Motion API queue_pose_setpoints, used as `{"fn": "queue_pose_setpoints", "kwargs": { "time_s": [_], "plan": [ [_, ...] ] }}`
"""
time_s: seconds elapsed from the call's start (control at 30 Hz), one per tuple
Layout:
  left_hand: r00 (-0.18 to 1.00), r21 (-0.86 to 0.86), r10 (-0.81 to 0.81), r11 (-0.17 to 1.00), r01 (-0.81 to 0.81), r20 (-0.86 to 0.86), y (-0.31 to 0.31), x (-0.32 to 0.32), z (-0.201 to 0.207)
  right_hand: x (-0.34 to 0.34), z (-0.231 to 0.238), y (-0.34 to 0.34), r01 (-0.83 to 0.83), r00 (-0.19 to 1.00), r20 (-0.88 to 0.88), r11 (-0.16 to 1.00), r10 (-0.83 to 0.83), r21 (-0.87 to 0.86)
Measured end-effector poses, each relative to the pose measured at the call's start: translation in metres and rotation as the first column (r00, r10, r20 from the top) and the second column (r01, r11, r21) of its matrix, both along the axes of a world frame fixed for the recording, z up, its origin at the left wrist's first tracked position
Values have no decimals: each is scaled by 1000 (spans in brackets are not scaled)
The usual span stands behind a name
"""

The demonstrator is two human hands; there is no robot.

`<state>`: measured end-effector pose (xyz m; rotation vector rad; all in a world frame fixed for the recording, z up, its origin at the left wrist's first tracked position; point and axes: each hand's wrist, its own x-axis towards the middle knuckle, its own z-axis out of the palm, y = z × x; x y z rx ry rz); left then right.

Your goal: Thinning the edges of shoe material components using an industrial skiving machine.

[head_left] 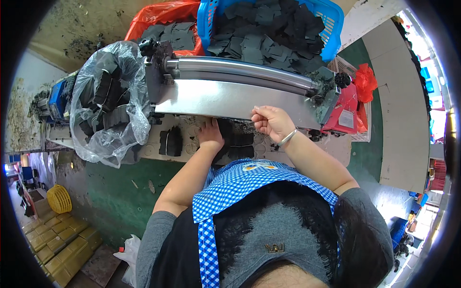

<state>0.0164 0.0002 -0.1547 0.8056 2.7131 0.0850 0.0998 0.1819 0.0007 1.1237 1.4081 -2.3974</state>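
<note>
Head view, looking down over a blue-checked apron [225,192] at a machine with a long polished steel roller [240,69] above a flat steel guard plate [225,98].

Left hand [210,136] laid flat, fingers together, on a stack of flat black rubbery pieces [238,145] lying on the pale tabletop [189,144] just under the plate's lower edge. Right hand [270,122], at 3 o'clock from the left, pinched shut at that lower edge; whether on a black piece or on the plate itself, cannot tell. Second small black stack [171,142] at 9 o'clock from the left hand, well clear of both.

Risks, as a judgement: fingertips so close to the plate edge and roller could get drawn in or nipped if a piece feeds unevenly; silver bangle [287,138] on the right wrist could snag; stack could slide and skew under a flat palm.

Hard to make out: gap under the plate hidden by the plate itself; right fingertips curled out of sight. Clear plastic bag of black parts [108,103] at 10 o'clock, blue basket [331,19] of black squares at 12 o'clock, red bag [158,17] beside it, edges bent by the lens.
</note>
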Motion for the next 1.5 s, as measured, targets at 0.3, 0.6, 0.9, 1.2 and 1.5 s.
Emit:
{"fn": "queue_pose_setpoints", "kwargs": {
  "time_s": [0.3,0.6,0.9,1.2,1.5],
  "plan": [
    [995,245,-28,968,50,-95,-59,-11,72,30,8,5,-39,999,-25,998,40,57],
    [796,648,5,585,488,-605,-36,39,149,5,25,-61,-289,923,-239,953,302,88],
    [408,472,-564,-37,-881,718,-18,28,150,8,40,-66,302,741,-204,-47,639,952],
    [203,293,-644,34,-956,737,-16,15,164,20,51,-55,-28,770,-386,631,508,775],
    [134,298,-583,196,-934,801,-15,4,163,12,41,-54,37,837,-441,769,325,638]
  ]
}}
